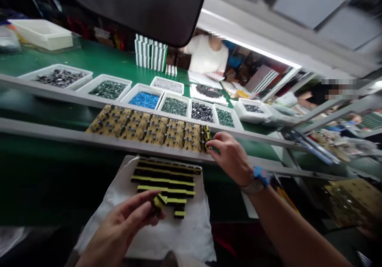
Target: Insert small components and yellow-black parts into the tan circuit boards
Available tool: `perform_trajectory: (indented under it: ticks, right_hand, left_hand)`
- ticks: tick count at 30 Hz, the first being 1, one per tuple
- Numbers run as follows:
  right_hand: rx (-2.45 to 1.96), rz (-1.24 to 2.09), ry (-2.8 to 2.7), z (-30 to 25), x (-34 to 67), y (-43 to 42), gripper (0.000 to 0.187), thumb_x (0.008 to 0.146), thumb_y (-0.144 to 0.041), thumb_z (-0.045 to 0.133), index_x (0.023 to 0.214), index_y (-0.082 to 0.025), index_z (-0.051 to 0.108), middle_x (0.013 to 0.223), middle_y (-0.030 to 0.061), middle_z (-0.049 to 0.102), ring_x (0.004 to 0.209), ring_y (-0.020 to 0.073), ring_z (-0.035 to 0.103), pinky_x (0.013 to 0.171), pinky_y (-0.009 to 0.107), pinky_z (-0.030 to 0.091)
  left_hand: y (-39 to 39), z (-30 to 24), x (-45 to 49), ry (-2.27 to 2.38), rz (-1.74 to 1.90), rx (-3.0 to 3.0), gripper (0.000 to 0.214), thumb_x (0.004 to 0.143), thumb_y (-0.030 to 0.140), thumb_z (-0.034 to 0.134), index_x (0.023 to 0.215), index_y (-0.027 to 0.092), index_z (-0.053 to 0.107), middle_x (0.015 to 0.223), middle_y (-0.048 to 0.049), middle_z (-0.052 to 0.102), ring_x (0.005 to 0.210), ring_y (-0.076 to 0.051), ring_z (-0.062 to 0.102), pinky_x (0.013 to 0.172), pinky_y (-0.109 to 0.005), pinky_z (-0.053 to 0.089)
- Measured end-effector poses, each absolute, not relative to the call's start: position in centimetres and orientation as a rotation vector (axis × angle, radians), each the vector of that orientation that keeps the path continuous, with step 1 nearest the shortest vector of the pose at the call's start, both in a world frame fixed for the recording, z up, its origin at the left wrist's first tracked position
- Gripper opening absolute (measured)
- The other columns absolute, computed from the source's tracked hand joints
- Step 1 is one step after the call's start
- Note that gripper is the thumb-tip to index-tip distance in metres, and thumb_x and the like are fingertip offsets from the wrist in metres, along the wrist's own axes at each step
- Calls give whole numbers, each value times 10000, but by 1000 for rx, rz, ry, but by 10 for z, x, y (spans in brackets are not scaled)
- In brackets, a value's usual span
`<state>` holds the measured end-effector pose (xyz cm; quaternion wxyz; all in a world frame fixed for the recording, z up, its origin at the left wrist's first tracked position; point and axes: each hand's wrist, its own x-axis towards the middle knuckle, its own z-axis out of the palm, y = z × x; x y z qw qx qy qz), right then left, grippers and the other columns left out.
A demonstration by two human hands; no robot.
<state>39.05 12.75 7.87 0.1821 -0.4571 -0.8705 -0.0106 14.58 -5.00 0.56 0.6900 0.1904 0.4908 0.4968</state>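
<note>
"Left side first: what have I got?"

"Your left hand [119, 223] is closed, pinching a yellow-taped transformer [159, 201] over the white cloth [182, 235], probably laid there to pad the taped rows [164, 183]."

"And my right?"

"Your right hand [229, 153] is curled, its fingertips at the end of the brown circuit board [146, 129]. I can't tell if they're gripping."

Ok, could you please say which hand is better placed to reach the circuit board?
Right, probably: the right hand is at the end of the brown circuit board, while the left hand holds a yellow-taped transformer over the white cloth.
</note>
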Motion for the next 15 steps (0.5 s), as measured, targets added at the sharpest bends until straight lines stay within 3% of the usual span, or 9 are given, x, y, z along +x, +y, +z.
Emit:
perform_trajectory:
  ticks: [2,6,9,11,14,15]
  right_hand:
    - [-1211,106,-2454,86,376,110,183,842,-176,647,1000,-216,730,1070,94,643,993,263,600,884,407,496]
    - [-769,897,-2552,98,342,68,387,858,-268,682,1240,-282,617,1134,28,685,1028,196,627,915,321,495]
    - [-615,1198,-2496,97,331,55,261,860,-235,681,1120,-244,682,1009,14,723,946,163,647,877,277,493]
    - [-710,1319,-2348,95,334,60,179,839,-224,693,1016,-211,711,879,5,715,801,138,647,747,243,511]
    - [-939,1445,-2025,91,349,81,238,789,-261,725,1014,-190,700,766,-12,671,649,111,603,596,215,493]
    - [-993,1444,-1931,89,355,91,261,774,-283,735,1013,-184,698,748,-11,662,645,112,600,595,218,495]
  left_hand:
    - [-47,11,146,1027,1130,403,439,767,357,776,1150,168,681,951,-72,764,794,-167,693,721,-220,537]
    - [-40,25,149,932,1174,432,490,762,257,783,1221,193,627,886,-44,747,731,-144,679,638,-194,493]
    - [-34,34,151,905,1167,485,488,790,269,759,1246,196,600,862,-36,730,710,-135,670,616,-183,486]
    - [-33,32,154,1002,1185,611,440,815,309,730,1223,195,613,907,-43,718,683,-131,660,569,-179,481]
    - [-39,14,167,1266,1183,1144,240,848,313,679,1055,193,694,919,-56,706,670,-136,653,546,-184,495]
    - [-42,3,173,1294,1132,1430,164,866,279,651,998,205,712,910,-56,706,716,-149,670,607,-195,524]
